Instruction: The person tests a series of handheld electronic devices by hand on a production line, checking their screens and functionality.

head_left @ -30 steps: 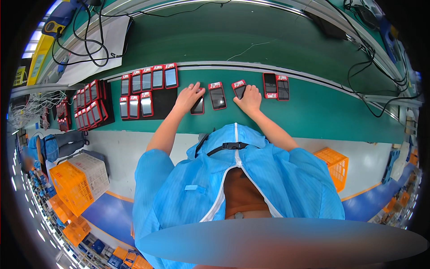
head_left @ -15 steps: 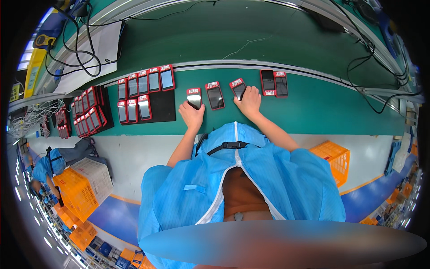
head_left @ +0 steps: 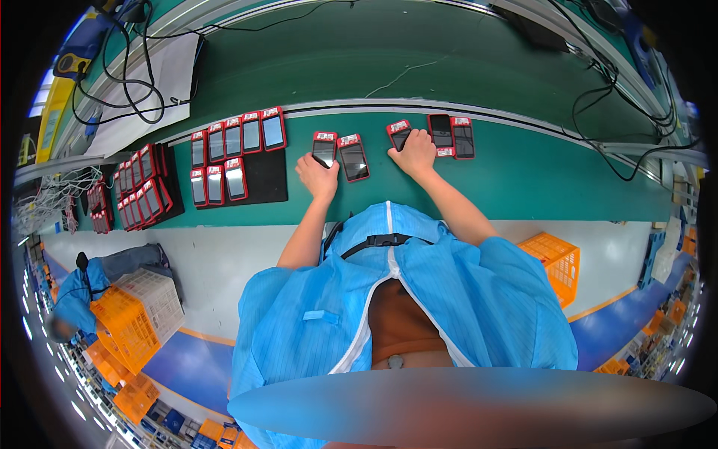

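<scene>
My left hand (head_left: 319, 176) grips the near end of a red-framed handheld device (head_left: 324, 145), fingers closed about it on the green table. Just right of it lies a second red-framed device (head_left: 354, 159) with a dark screen, slightly tilted and very near. My right hand (head_left: 415, 156) is closed on a third red-framed device (head_left: 399, 130), covering its lower part. Beyond that hand, two more devices lie side by side, the left one (head_left: 440, 132) with its label end towards me and the right one (head_left: 464, 136) with its label end away.
Several red-framed devices (head_left: 232, 139) stand in two rows on a black mat (head_left: 267, 178) at left, with denser rows (head_left: 140, 187) farther left. A metal rail (head_left: 359, 105) crosses behind. Cables hang at both sides. An orange crate (head_left: 557, 266) and a person (head_left: 78, 293) are beyond the table's near edge.
My left hand has pushed its device farther from me and closer to the one beside it. My right hand's device has moved away from me and towards the right pair. The view has shifted slightly.
</scene>
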Demonstrator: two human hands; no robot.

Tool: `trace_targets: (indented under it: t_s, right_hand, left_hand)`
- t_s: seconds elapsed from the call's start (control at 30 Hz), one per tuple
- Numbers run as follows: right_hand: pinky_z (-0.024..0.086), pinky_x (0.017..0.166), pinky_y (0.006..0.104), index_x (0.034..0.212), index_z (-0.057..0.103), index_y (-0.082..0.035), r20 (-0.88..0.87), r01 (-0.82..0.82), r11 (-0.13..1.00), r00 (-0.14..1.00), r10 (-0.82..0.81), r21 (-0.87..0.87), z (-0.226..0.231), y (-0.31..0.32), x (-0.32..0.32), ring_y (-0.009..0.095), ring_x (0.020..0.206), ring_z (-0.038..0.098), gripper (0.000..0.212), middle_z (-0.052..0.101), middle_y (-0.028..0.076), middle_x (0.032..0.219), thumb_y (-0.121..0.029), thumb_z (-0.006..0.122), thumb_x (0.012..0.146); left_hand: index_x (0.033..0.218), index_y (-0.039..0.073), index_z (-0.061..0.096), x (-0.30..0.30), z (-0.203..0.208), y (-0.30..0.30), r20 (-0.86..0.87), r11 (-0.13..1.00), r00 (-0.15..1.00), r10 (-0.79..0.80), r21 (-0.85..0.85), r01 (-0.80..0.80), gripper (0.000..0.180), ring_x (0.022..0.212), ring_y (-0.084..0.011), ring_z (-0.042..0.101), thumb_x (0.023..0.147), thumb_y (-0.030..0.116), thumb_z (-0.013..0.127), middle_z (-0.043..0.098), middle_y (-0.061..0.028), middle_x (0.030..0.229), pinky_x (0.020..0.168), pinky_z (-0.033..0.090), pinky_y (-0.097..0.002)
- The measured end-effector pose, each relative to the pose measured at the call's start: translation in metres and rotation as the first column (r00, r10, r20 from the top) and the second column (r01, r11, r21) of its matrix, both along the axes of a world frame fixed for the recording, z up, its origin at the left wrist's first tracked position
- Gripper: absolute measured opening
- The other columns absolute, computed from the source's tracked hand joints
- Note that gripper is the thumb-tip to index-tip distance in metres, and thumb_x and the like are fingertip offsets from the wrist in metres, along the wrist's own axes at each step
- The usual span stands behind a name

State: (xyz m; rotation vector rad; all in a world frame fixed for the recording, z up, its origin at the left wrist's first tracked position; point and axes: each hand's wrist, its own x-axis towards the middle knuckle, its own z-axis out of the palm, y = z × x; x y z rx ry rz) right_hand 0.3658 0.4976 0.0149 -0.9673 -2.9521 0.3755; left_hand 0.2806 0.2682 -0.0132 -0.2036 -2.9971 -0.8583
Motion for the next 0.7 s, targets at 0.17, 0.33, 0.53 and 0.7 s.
trace_targets:
  t_s: [0.17, 0.33, 0.53, 0.7]
  right_hand:
    - [0.056, 0.073, 0.0413, 0.098, 0.056, 0.001, 0.090, 0.023, 0.999, 0.996, -0.020, -0.029, 0.0068, 0.0039, -0.0077, 0.030, 0.093, 0.063, 0.062, 0.058, 0.014, 0.099, -0.047, 0.077, 0.065]
    - [0.057, 0.074, 0.0408, 0.100, 0.056, 0.001, 0.108, 0.015, 0.999, 0.994, -0.012, -0.032, 0.0080, 0.0035, -0.0081, 0.030, 0.095, 0.064, 0.064, 0.058, 0.015, 0.101, -0.048, 0.077, 0.065]
    - [0.056, 0.076, 0.0416, 0.104, 0.056, 0.002, 0.112, -0.003, 0.999, 0.994, 0.008, -0.044, 0.0071, 0.0044, -0.0082, 0.031, 0.096, 0.063, 0.066, 0.058, 0.016, 0.103, -0.049, 0.076, 0.067]
    - [0.056, 0.075, 0.0435, 0.100, 0.056, 0.002, 0.104, 0.014, 0.999, 0.995, -0.009, -0.045, 0.0103, 0.0011, -0.0078, 0.033, 0.096, 0.064, 0.063, 0.059, 0.018, 0.101, -0.046, 0.076, 0.066]
  left_hand:
    - [0.124, -0.003, 0.049, 0.0002, 0.0023, 0.0041, 0.033, 1.000, 0.999, 0.003, -0.029, -0.002, 0.072, 0.114, -0.0382, 0.046, 0.068, 0.027, 0.083, 0.049, -0.0180, 0.121, 0.095, 0.042, -0.0492]
    - [0.122, -0.004, 0.051, 0.0011, 0.0026, 0.0061, 0.023, 0.999, 0.999, 0.037, -0.038, -0.036, 0.071, 0.113, -0.0398, 0.046, 0.068, 0.029, 0.083, 0.050, -0.0202, 0.120, 0.096, 0.042, -0.0491]
    - [0.125, -0.001, 0.049, 0.0009, -0.0004, 0.0052, 0.046, 0.998, 0.998, 0.052, -0.027, -0.051, 0.071, 0.115, -0.0384, 0.044, 0.069, 0.027, 0.082, 0.048, -0.0176, 0.121, 0.097, 0.041, -0.0494]
    - [0.124, -0.001, 0.049, 0.0022, -0.0018, 0.0045, 0.038, 0.998, 0.997, 0.060, -0.025, -0.059, 0.070, 0.116, -0.0380, 0.044, 0.069, 0.027, 0.082, 0.048, -0.0174, 0.122, 0.096, 0.041, -0.0494]
